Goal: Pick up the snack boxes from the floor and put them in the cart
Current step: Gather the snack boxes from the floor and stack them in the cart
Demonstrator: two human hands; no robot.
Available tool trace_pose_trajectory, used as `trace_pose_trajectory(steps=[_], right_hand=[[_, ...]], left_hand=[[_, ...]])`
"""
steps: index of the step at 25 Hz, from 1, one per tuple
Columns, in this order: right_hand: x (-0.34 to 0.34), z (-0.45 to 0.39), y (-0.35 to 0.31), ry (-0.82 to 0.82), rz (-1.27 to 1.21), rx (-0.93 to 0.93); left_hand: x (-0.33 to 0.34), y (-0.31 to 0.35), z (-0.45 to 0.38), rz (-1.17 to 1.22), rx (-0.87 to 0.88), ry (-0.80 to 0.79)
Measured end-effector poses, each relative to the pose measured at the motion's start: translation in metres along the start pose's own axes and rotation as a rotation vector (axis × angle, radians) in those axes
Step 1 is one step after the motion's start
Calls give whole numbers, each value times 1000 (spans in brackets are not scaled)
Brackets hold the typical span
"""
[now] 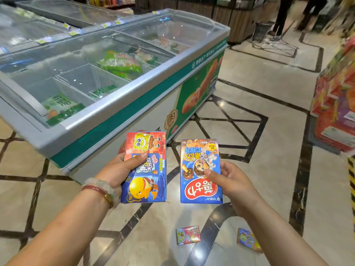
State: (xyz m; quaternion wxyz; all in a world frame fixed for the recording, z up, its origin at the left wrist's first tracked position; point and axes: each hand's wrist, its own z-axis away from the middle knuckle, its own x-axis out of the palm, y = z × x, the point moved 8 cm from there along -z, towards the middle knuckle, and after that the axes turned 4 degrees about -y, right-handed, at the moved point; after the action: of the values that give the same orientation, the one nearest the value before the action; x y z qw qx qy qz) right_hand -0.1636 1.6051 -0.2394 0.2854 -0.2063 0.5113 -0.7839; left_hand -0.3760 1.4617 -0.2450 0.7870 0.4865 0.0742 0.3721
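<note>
Blue cardboard snack boxes are up: the left hand [117, 169] grips two stacked boxes [145, 167], the right hand [230, 179] pinches one blue box [200, 171]. Two small boxes, red [188, 235] and blue-yellow [248, 239], lie on the floor at five o'clock. No cart is identifiable.

A long chest freezer [119, 104] with sliding glass lids [80, 60] fills the upper left; green and white frozen packets [123, 64] lie in its compartments; its white side carries a green band and a sausage picture [201, 87]; the floor [269, 89] is glossy beige tile with dark inlaid lines; a bright, blurred product display [338, 104] stands at the right edge; far back, a person's dark trouser legs [281, 20] stand beside a dark wire basket stand [263, 31].
</note>
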Motion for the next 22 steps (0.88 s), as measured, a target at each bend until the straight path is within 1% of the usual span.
trace_pose_trajectory(steps=[2,4,10,13,17,20,22], right_hand=[[0,12,-6,18,-11,-6],[-3,30,-9,67,-28,-10],[2,103,9,303,-129,-3],[11,140,31,468,-165,7],[21,201,64,671,-278,-11],[17,265,88,848,-375,-65],[14,311,105,971,-414,-69]], left_hand=[[8,3,6,-21,8,-18],[16,4,13,-66,-1,-68],[31,3,32,-266,-49,-295],[41,-3,44,-326,-70,-427],[62,-25,62,-413,-107,-556],[100,-53,91,-493,-129,-708],[127,-73,117,-555,-140,-822]])
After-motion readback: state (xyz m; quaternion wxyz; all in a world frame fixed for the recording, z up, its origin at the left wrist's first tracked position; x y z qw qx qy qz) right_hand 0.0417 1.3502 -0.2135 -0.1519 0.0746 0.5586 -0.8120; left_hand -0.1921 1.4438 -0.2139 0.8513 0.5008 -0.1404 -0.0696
